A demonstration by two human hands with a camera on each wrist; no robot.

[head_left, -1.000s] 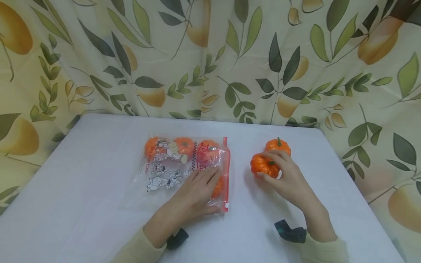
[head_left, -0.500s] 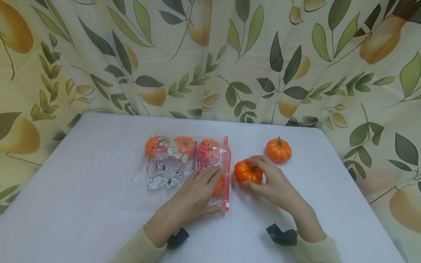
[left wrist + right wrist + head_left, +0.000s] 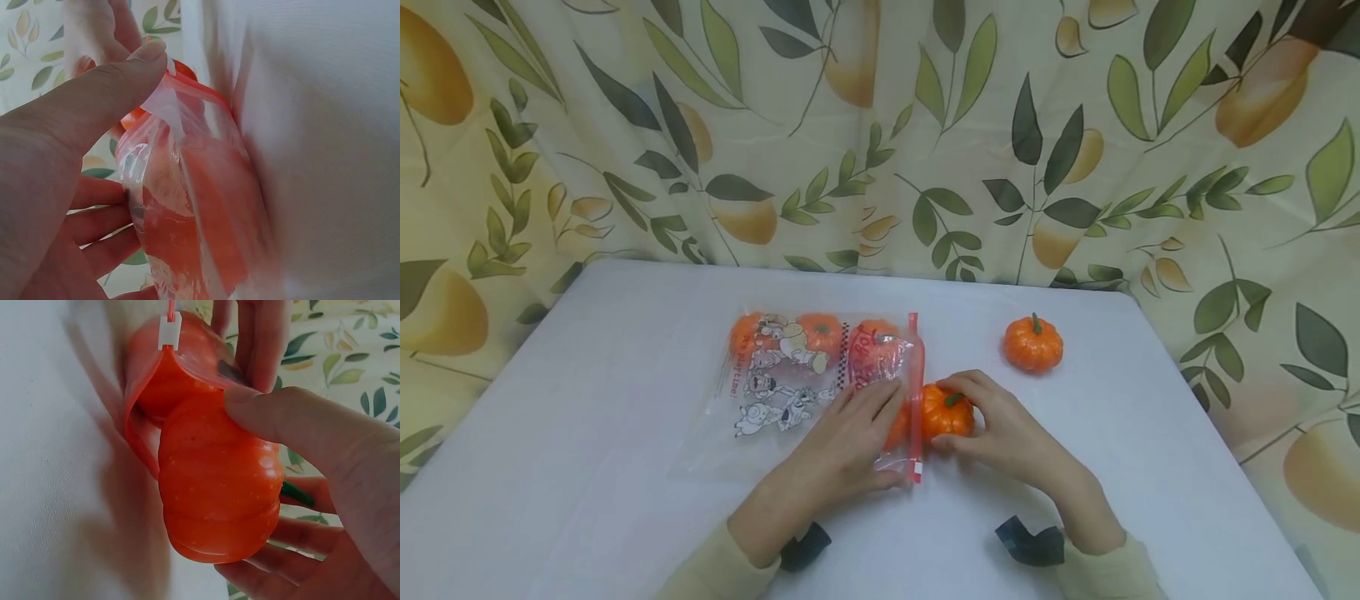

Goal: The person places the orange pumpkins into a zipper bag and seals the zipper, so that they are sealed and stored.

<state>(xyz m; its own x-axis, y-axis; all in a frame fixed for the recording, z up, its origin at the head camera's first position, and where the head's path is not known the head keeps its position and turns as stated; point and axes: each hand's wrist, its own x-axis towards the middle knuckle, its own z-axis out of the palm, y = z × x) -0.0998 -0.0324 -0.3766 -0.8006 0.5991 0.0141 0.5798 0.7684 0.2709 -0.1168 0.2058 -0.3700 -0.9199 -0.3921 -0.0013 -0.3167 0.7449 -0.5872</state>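
Observation:
A clear zip bag (image 3: 790,383) with printed cartoon figures and a red zip edge lies on the white table, with several orange toy pumpkins inside. My left hand (image 3: 846,437) holds the bag near its mouth, fingers over the top and thumb at the near corner by the white slider (image 3: 169,331). With thumb and fingers, my right hand (image 3: 1011,433) grips another orange toy pumpkin (image 3: 945,412) at the bag's mouth. In the right wrist view this pumpkin (image 3: 219,481) meets the gaping red edge, partly overlapping a pumpkin inside.
One more orange toy pumpkin (image 3: 1033,343) with a green stem stands on the white table (image 3: 587,400), beyond my right hand. A leaf-and-fruit patterned cloth (image 3: 880,133) hangs behind the table. Each wrist carries a dark camera mount.
My right hand has carried its pumpkin leftward and toward me, from beside the loose pumpkin to the bag's red edge. My left hand and the bag stay in place.

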